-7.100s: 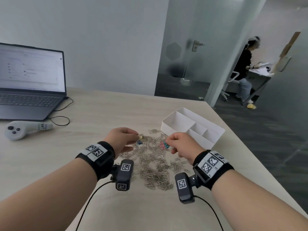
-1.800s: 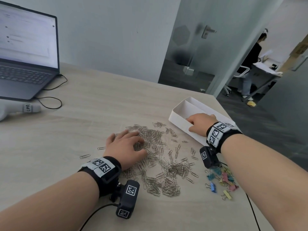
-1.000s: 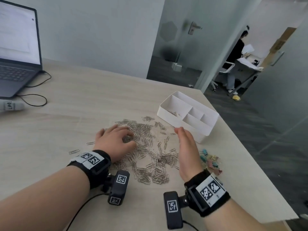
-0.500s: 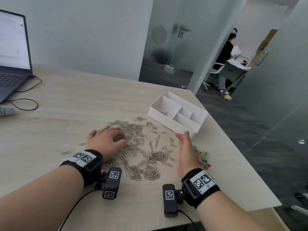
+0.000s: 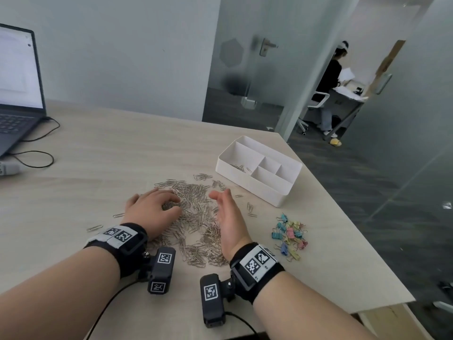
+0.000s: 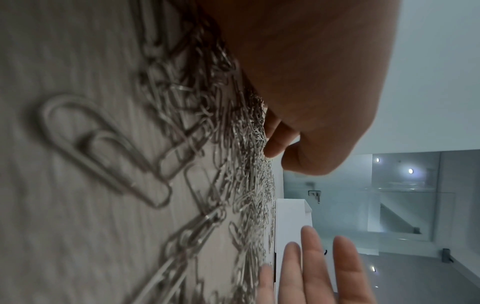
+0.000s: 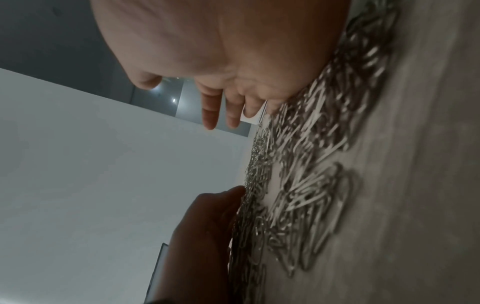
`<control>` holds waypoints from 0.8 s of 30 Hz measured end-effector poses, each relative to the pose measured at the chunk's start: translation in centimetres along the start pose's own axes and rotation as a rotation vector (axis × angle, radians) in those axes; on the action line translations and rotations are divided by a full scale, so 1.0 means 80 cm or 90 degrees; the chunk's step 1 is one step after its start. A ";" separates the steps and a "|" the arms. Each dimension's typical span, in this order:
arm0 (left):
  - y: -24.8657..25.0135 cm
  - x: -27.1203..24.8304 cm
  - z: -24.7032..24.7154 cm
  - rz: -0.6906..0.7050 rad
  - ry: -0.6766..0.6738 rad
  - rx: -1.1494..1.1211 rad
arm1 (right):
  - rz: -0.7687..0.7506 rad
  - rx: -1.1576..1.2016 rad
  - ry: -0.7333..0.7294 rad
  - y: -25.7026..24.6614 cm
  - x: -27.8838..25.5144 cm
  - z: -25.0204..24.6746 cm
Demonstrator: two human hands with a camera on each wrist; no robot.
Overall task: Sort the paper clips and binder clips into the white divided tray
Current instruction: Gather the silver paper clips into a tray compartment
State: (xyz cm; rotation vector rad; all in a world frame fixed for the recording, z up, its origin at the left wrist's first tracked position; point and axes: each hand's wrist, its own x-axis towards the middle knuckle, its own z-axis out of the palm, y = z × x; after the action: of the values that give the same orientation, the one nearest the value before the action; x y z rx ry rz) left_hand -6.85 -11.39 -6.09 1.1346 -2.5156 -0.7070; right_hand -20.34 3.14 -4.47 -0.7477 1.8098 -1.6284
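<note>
A wide heap of silver paper clips (image 5: 196,217) lies on the table. My left hand (image 5: 157,204) rests palm down on the heap's left side, its fingers curled into a bunch of clips (image 6: 249,127). At the heap's right side my right hand (image 5: 226,212) stands on its edge with straight fingers (image 6: 311,267), palm toward the left hand, holding nothing. The white divided tray (image 5: 272,192) sits just beyond, with a few paper clips (image 5: 239,166) in its large left compartment. Coloured binder clips (image 5: 290,235) lie in a small pile right of my right wrist.
A laptop (image 5: 17,94) with a black cable (image 5: 36,155) stands at the far left. Stray paper clips (image 5: 94,227) lie left of the heap. The table edge (image 5: 367,241) runs diagonally close behind the tray and binder clips. A person sits at a desk in the room beyond the glass.
My right hand came back from the tray and has closed in on its edge against the heap's right side. The left hand has stayed on the heap.
</note>
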 end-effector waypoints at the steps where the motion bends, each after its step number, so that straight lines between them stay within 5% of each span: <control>1: 0.001 -0.001 0.000 0.002 0.003 -0.004 | -0.011 -0.006 0.012 -0.001 0.000 -0.003; 6: -0.001 -0.003 0.000 0.001 0.030 -0.052 | -0.062 -0.091 0.149 -0.019 0.019 -0.046; 10: 0.000 -0.003 -0.002 -0.005 0.033 -0.078 | 0.000 -0.158 0.152 -0.023 0.046 -0.073; 19: -0.002 -0.002 -0.001 0.007 0.018 -0.070 | -0.041 -0.227 -0.073 -0.006 0.063 -0.061; 24: -0.002 -0.001 -0.002 0.008 0.026 -0.065 | -0.074 -0.130 -0.215 -0.001 0.051 -0.034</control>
State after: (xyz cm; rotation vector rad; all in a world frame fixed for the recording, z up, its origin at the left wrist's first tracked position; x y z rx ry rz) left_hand -6.64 -11.41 -6.05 1.0861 -2.4215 -0.7910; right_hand -25.12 1.92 -4.41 -1.1632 1.7249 -1.3016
